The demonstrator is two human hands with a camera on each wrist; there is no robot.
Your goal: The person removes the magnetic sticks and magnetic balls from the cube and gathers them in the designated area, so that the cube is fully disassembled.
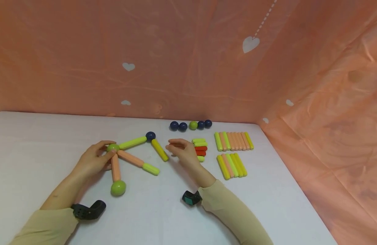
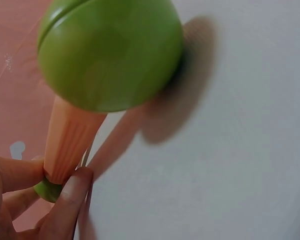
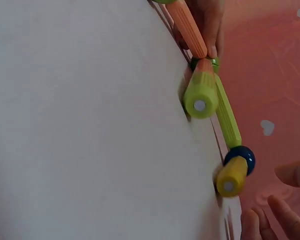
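Observation:
My left hand [image 1: 95, 158] pinches a green ball [image 1: 113, 147] between thumb and fingers. From that ball branch a light green rod [image 1: 132, 143], an orange rod [image 1: 131, 158] and a second orange rod [image 1: 115, 168]. The first orange rod continues into a short light green rod [image 1: 150, 169]. At the near end of the second one is another green ball [image 2: 110, 55], large in the left wrist view. The light green rod leads to a dark blue ball [image 1: 150, 136], with a yellow rod [image 1: 160, 150] joined to it. My right hand [image 1: 185, 151] hovers just right of the yellow rod, fingers loosely bent and holding nothing.
Behind the right hand lie short light green rods [image 1: 199, 140] and red rods [image 1: 201, 148], partly hidden. Rows of upper rods [image 1: 234, 141] and lower rods [image 1: 232, 165] lie at the right. Dark blue balls [image 1: 174, 126] and a green ball [image 1: 193, 125] line the back, near an orange curtain [image 1: 188, 68].

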